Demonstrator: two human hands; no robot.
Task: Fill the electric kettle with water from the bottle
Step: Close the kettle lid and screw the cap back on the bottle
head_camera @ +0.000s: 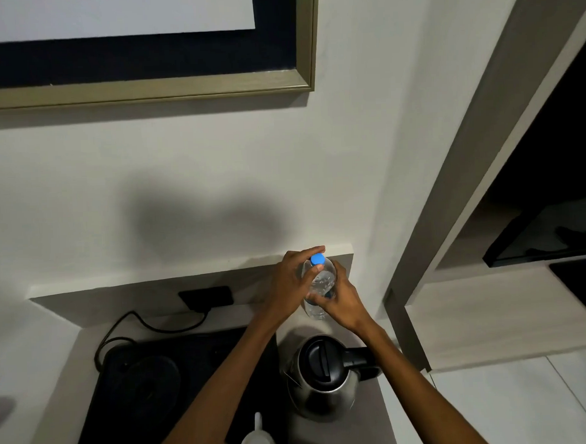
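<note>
A clear plastic water bottle (322, 280) with a blue cap (318, 259) stands at the back of the counter near the wall. My left hand (294, 285) curls around its top, fingers at the cap. My right hand (337, 301) grips the bottle's body from the right side. In front of the bottle sits a steel electric kettle (324, 383) with a black lid that is closed and a black handle pointing right, partly behind my right forearm.
A black tray (131, 393) holds the round kettle base, its cord running to a black wall socket (206, 296). A white cup (256, 442) sits at the tray's front edge. A framed picture (146, 44) hangs above. A wall edge stands to the right.
</note>
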